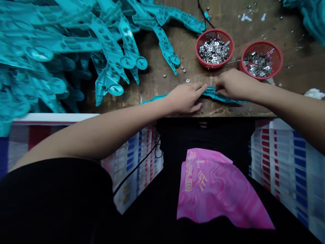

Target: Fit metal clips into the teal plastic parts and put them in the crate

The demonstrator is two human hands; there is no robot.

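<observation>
A long, narrow turquoise plastic piece [210, 92] lies along the front edge of the wooden table, partly covered by both hands. My left hand [187, 98] holds it near the middle, with fingers across its top and the thumb on the near side. Just to the right, my right hand [228, 85] is closed with curled fingertips down at the same piece. Whatever those fingertips pinch is hidden. Beyond the hands stand a red plastic basket [214, 65] of small shiny metal parts and a second red basket [280, 62] holding similar metal bits.
Many turquoise plastic pieces [66, 44] are heaped at the left, some with round discs. More turquoise plastic [308, 20] lies at the far right. Loose metal bits [188, 80] are scattered on the wooden table [182, 44]. A pink printed cloth [215, 189] rests on my lap.
</observation>
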